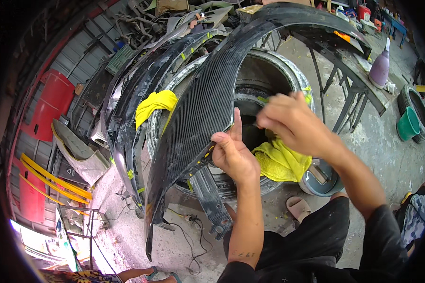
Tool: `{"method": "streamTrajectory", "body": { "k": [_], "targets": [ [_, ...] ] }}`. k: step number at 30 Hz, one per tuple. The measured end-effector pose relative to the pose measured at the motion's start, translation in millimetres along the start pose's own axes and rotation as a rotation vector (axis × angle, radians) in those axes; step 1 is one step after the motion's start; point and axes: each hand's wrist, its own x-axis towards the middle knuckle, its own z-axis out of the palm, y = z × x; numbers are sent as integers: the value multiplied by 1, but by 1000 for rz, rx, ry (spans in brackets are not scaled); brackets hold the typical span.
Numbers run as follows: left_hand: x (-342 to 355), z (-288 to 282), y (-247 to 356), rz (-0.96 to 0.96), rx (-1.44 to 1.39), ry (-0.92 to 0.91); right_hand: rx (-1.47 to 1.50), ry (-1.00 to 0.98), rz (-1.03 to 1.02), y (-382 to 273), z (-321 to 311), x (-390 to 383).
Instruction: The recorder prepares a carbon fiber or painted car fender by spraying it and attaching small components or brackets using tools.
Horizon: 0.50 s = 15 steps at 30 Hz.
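A long curved carbon-fibre body panel [200,94] with a glossy weave arches across the middle, over tyres and rims [290,73]. My left hand [233,151] grips the panel's inner edge, thumb toward me and fingers along the edge. My right hand [288,122] is raised just right of that edge, slightly blurred, fingers curled round something too small to make out. A yellow cloth [283,162] lies below my right hand, and another yellow cloth [153,106] hangs left of the panel.
More long panels [125,122] stand at the left, near red parts [54,99] and yellow strips [56,179]. A purple spray bottle [378,70] and green bucket [407,123] are at the right. A cable [198,243] lies on the floor. Other people's legs [137,272] and camouflage clothing [413,217] show nearby.
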Motion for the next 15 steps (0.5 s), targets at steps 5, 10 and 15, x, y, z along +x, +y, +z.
{"method": "streamTrajectory", "body": {
  "k": [5,10,15],
  "targets": [
    [-1,1,0,23,0,149,198,67,-13,16,58,28],
    [-4,4,2,-18,44,150,342,221,-5,16,85,24],
    [-5,8,4,-32,76,173,356,279,-23,18,96,24]
  ]
}}
